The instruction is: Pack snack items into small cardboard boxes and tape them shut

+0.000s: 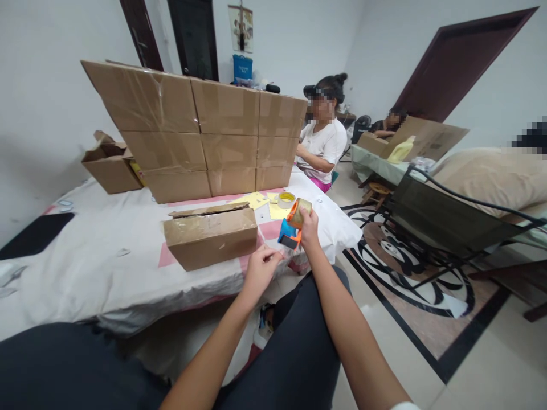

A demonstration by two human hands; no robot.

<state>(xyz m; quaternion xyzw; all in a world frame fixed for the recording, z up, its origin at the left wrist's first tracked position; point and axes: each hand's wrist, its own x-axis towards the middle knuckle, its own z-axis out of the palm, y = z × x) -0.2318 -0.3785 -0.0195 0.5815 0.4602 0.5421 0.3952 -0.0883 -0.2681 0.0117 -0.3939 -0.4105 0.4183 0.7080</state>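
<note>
At one o'clock from my left hand (260, 267): blue-and-orange plastic tape dispenser (289, 230), right hand (309, 226) grasping it. At ten: oblong brown cardboard box (216, 246). Left hand pinched, whether on tape (303, 209) I cannot tell. Step, seemingly: drawing tape; next calls for steady tension.

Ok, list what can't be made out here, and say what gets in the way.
All in the head view:
What, if anything, the left hand pinches: too small and faint.
Inside of the nearest box: hidden by its own cardboard.
Whether the co-worker in white holds anything: blocked by the box stack.
Full shape of the dark flat thing: cut off by the left edge.
</note>
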